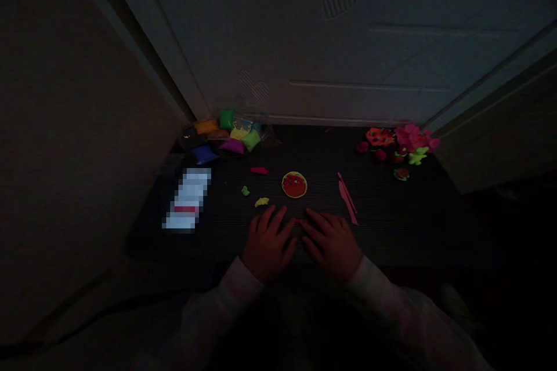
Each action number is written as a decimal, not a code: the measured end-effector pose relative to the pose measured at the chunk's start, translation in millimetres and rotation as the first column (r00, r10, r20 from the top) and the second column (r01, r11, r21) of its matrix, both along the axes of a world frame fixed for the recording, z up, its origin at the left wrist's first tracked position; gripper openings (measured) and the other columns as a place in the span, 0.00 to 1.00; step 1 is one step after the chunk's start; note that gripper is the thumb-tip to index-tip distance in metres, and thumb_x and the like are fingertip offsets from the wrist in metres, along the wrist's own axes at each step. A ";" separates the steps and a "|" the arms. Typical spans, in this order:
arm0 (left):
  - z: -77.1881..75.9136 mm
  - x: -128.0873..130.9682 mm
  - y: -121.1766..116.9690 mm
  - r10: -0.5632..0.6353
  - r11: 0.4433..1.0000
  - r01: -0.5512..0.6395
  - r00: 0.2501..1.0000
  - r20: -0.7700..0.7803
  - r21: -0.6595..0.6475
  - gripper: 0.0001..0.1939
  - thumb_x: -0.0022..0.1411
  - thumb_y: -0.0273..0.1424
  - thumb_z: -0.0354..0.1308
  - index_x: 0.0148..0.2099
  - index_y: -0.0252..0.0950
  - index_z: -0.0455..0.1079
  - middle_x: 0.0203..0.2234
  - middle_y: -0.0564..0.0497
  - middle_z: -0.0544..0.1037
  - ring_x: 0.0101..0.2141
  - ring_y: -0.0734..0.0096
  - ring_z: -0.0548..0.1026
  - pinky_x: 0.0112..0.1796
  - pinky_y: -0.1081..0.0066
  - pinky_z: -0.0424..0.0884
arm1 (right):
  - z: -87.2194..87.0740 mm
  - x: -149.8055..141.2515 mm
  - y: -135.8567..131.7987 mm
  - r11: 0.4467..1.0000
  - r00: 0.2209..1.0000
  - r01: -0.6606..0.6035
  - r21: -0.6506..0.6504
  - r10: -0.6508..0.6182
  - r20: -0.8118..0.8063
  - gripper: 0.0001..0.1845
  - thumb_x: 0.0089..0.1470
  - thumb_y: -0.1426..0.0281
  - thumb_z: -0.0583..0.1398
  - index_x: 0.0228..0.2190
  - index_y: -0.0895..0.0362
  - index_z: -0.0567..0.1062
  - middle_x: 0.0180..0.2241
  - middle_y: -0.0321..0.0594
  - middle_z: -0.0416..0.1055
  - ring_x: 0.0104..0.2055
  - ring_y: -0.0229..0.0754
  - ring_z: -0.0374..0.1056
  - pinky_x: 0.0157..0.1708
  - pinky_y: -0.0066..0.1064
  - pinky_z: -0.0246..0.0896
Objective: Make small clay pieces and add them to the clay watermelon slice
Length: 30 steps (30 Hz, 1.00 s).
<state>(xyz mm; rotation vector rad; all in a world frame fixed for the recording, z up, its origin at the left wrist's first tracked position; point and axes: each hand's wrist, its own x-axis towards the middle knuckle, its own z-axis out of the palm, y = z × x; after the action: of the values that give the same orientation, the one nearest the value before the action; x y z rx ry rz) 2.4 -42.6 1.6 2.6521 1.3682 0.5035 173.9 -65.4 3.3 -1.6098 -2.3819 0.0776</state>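
My left hand (267,240) and my right hand (331,240) lie side by side, palms down, on the dark table (391,226), fingers stretched out flat. A tiny red bit of clay (298,221) shows between their fingertips; both hands touch or nearly touch it. Just beyond the hands sits a round clay disc (295,184), yellow at the rim and red on top. Pink plastic modelling tools (347,197) lie to the right of the disc, close to my right hand.
Small yellow (261,202), green (245,190) and red (259,170) clay scraps lie left of the disc. Several coloured clay bags (226,133) are piled at the back left. Finished clay shapes (400,145) are at the back right. A blurred white packet (188,200) lies left. A door stands behind.
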 end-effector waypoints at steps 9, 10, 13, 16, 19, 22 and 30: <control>-0.7 0.0 -0.2 0.005 1.000 -0.005 1.000 0.005 0.022 0.16 0.56 0.36 0.48 0.46 0.39 0.66 0.50 0.46 0.64 0.50 0.54 0.58 0.43 0.55 0.58 | -2.7 1.6 -0.8 0.999 1.000 0.012 0.049 -0.011 -0.023 0.16 0.51 0.66 0.51 0.42 0.54 0.69 0.48 0.41 0.63 0.44 0.44 0.57 0.40 0.38 0.51; -0.6 0.1 -0.2 0.006 1.000 -0.006 1.000 0.004 0.020 0.16 0.56 0.36 0.47 0.47 0.39 0.65 0.50 0.46 0.64 0.50 0.54 0.58 0.43 0.55 0.58 | -2.7 1.7 -1.0 0.998 1.000 0.014 0.056 -0.013 -0.024 0.16 0.51 0.66 0.51 0.41 0.55 0.69 0.47 0.41 0.64 0.43 0.44 0.57 0.40 0.38 0.52; 0.0 0.1 -0.3 0.004 1.000 -0.004 1.000 -0.002 0.009 0.16 0.56 0.35 0.47 0.47 0.39 0.65 0.50 0.46 0.64 0.50 0.54 0.58 0.43 0.54 0.58 | -2.7 2.2 -1.6 0.997 0.999 0.016 0.075 -0.014 -0.032 0.15 0.51 0.67 0.51 0.40 0.55 0.70 0.47 0.42 0.64 0.43 0.44 0.58 0.40 0.38 0.52; 0.0 -0.1 -0.3 0.001 1.000 -0.001 1.000 0.003 0.012 0.16 0.56 0.35 0.47 0.47 0.39 0.65 0.50 0.45 0.64 0.50 0.54 0.58 0.43 0.55 0.58 | -3.4 3.0 -2.0 0.997 0.999 0.010 0.079 -0.006 -0.041 0.15 0.51 0.67 0.51 0.40 0.55 0.70 0.47 0.42 0.64 0.43 0.44 0.58 0.39 0.38 0.53; -0.7 -0.5 -0.1 -0.007 1.000 0.007 1.000 0.016 0.026 0.16 0.55 0.34 0.48 0.47 0.39 0.66 0.50 0.44 0.64 0.50 0.54 0.58 0.43 0.55 0.58 | -4.6 3.9 -2.5 0.996 0.999 0.018 0.089 -0.014 -0.052 0.15 0.51 0.68 0.52 0.40 0.57 0.70 0.46 0.43 0.65 0.42 0.44 0.58 0.39 0.38 0.54; -0.7 -0.5 0.0 -0.010 1.000 0.010 1.000 0.017 0.028 0.17 0.55 0.34 0.49 0.47 0.39 0.65 0.49 0.44 0.64 0.50 0.54 0.58 0.43 0.55 0.58 | -5.0 4.4 -2.7 0.995 0.998 0.029 0.098 -0.022 -0.064 0.14 0.51 0.69 0.52 0.39 0.57 0.71 0.45 0.43 0.66 0.43 0.44 0.58 0.39 0.38 0.54; 1.6 0.2 0.2 0.004 1.000 -0.004 1.000 0.006 -0.005 0.17 0.56 0.35 0.48 0.47 0.40 0.65 0.50 0.45 0.64 0.50 0.54 0.58 0.43 0.55 0.58 | -5.9 5.0 -3.3 0.991 0.992 0.051 0.121 -0.037 -0.117 0.13 0.51 0.71 0.51 0.37 0.58 0.72 0.45 0.45 0.66 0.42 0.44 0.60 0.38 0.38 0.57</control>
<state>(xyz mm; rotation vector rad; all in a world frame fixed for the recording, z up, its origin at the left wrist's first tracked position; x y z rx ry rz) 2.7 -42.5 3.2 2.6425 1.3716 0.5067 178.9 -68.6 -2.6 -1.5567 -2.2185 0.0133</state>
